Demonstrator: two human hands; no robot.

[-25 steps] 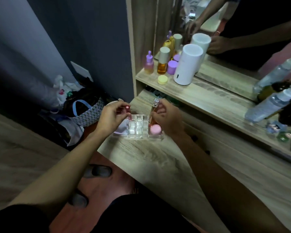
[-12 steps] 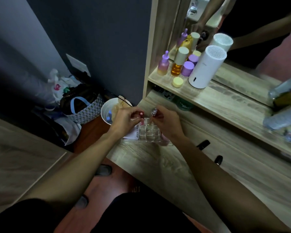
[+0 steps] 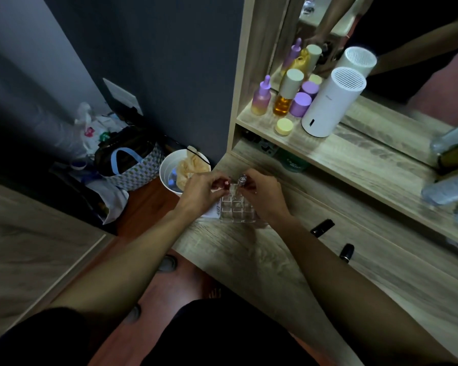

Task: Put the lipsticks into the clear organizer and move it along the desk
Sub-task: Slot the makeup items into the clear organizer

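Left hand (image 3: pixel 200 192) pinches a red-capped lipstick (image 3: pixel 225 183) — right hand (image 3: pixel 262 195) pinches a silver-topped lipstick (image 3: pixel 241 179). Both hover over the clear organizer (image 3: pixel 237 210) on the bench (image 3: pixel 275 260).

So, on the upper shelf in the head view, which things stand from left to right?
Pink-purple dropper bottle → amber bottle with cream cap → purple-capped jar → white cylinder device. The yellow jar overlaps, so I leave it out.
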